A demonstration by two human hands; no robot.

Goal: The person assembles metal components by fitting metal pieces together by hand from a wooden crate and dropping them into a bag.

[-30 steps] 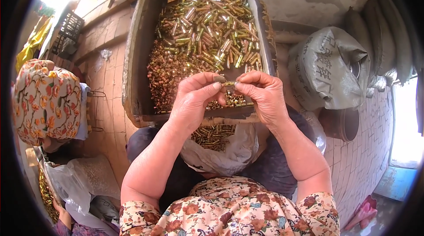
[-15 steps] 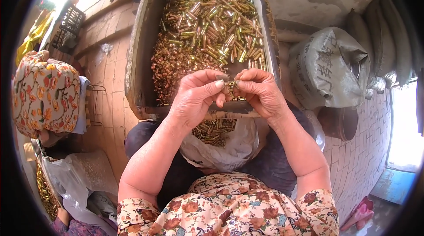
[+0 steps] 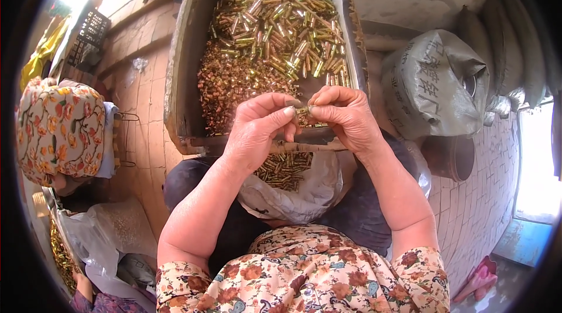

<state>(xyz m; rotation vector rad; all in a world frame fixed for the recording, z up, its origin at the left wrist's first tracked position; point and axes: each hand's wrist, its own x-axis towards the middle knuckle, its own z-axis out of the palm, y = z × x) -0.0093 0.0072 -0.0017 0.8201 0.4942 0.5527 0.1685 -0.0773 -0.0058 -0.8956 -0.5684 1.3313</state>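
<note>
My left hand point(image 3: 257, 125) and my right hand point(image 3: 349, 118) meet fingertip to fingertip over the near end of a wooden trough point(image 3: 180, 67). Thumb and forefinger of each are closed in a pinch around small brass-coloured metal pieces point(image 3: 302, 115), mostly hidden by the fingers. Beyond the hands, the trough holds a heap of shiny yellowish metal tubes point(image 3: 281, 26). Small copper-coloured clips point(image 3: 231, 87) pile up at its near left. Below my wrists, a white sack point(image 3: 322, 187) between my knees contains more brass-coloured pieces point(image 3: 285, 170).
A grey printed sack point(image 3: 430, 87) stands right of the trough, beside a dark bucket point(image 3: 451, 158). Full sacks point(image 3: 509, 43) lean behind it. At left is a flower-patterned cloth-covered seat point(image 3: 61, 131). Another person's hand point(image 3: 84, 285) reaches near metal pieces at lower left.
My right hand has shifted slightly left and up, closing the small gap to my left fingertips. The left hand stays almost in place, and the whole view has tilted a little.
</note>
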